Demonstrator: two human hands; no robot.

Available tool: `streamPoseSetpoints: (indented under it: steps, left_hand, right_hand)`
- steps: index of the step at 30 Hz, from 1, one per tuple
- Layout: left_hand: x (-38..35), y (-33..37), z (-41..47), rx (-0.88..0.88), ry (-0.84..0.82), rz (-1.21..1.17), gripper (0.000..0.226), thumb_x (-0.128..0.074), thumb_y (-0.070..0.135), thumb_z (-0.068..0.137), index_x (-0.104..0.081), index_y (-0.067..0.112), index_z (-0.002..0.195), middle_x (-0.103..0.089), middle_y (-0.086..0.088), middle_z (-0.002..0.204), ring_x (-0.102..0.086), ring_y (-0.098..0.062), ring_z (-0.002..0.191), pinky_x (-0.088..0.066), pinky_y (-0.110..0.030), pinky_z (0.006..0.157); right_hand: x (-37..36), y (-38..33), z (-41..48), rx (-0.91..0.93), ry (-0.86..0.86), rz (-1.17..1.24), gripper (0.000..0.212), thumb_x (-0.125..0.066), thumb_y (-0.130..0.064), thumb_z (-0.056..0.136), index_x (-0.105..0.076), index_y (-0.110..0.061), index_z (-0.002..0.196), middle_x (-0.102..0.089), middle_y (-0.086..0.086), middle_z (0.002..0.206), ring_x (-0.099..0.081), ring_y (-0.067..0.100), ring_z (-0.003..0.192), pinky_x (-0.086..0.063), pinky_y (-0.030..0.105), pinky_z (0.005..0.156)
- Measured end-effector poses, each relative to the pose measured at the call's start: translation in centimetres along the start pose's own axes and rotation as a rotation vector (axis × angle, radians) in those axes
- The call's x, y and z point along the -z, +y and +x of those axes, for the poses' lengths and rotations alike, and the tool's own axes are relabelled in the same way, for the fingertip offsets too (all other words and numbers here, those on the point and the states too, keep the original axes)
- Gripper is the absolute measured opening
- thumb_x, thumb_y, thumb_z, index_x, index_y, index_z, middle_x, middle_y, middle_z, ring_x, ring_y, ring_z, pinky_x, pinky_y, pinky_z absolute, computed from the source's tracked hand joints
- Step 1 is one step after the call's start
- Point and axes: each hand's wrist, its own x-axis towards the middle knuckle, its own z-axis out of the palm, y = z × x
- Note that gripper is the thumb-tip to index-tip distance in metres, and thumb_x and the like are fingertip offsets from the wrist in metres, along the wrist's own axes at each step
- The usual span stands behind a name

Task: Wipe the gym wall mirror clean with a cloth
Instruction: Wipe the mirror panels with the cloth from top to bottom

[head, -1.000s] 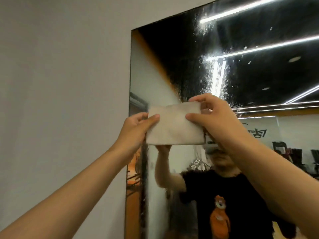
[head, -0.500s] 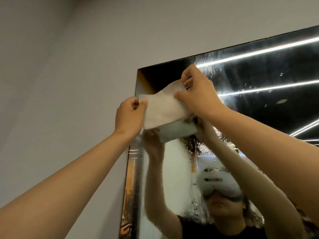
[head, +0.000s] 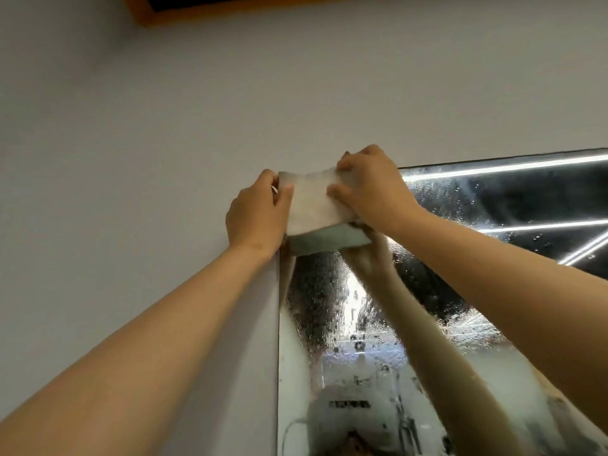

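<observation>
The cloth [head: 312,209] is stretched flat between the two hands, at the top corner of the mirror [head: 477,205]; the left hand [head: 255,213] clamps one edge, thumb across the front and fingers curled behind, while the right hand [head: 371,187] pinches the opposite edge; held taut like this, the cloth likely meets the glass as a broad face rather than a bunched lump, and its lower edge seems to touch its own reflection; starting at the corner makes sense, since droplets [head: 437,195] speckle the glass beyond and below the right hand, so strokes can run outward and down; the wall [head: 148,133] lies beyond the left hand, whose wrist sits about on the mirror's side edge
</observation>
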Motion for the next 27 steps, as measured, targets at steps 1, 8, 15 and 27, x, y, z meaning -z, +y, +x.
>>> streamPoseSetpoints:
  steps: [1,8,15,27]
  left_hand:
    - [-0.2,-0.3,0.7,-0.004,-0.004,-0.004,0.028,-0.043,0.040,0.103,-0.053,0.015,0.097,-0.064,-0.005,0.090,-0.057,-0.030,0.082,-0.038,-0.037,0.062]
    - [-1.1,-2.1,0.0,-0.087,-0.041,0.025,0.025,-0.052,0.027,0.099,-0.053,0.009,0.116,-0.059,-0.011,0.117,-0.051,-0.030,0.109,-0.043,-0.042,0.086]
    - [0.0,-5.2,-2.7,-0.111,-0.080,0.175,0.048,-0.044,0.031,0.102,-0.041,0.009,0.145,-0.039,-0.008,0.152,-0.033,-0.025,0.140,-0.021,-0.036,0.115]
    - [-0.5,-5.7,-2.5,-0.144,-0.077,0.240,0.050,-0.030,0.033,0.104,-0.034,0.015,0.151,-0.030,-0.005,0.160,-0.021,-0.022,0.149,-0.012,-0.037,0.121]
  right_hand:
    - [-0.4,-0.3,0.6,0.015,0.011,-0.044,0.040,-0.068,-0.025,0.091,-0.062,-0.006,0.125,-0.046,0.013,0.132,-0.052,0.030,0.115,-0.035,0.026,0.093]
    - [-4.8,-0.9,0.7,0.087,0.020,-0.551,0.047,-0.044,-0.039,0.101,-0.051,-0.008,0.135,-0.032,0.007,0.150,-0.026,0.028,0.138,-0.023,0.038,0.109]
    - [-6.0,-2.2,0.5,0.251,-0.007,-0.455,0.030,-0.040,-0.016,0.101,-0.054,-0.015,0.128,-0.049,0.007,0.133,-0.036,0.028,0.127,-0.028,0.035,0.097]
    - [-7.2,-3.0,0.7,0.123,-0.301,-0.552,0.059,-0.019,-0.045,0.106,0.001,-0.028,0.159,0.010,0.003,0.166,0.015,0.023,0.152,0.013,0.043,0.121]
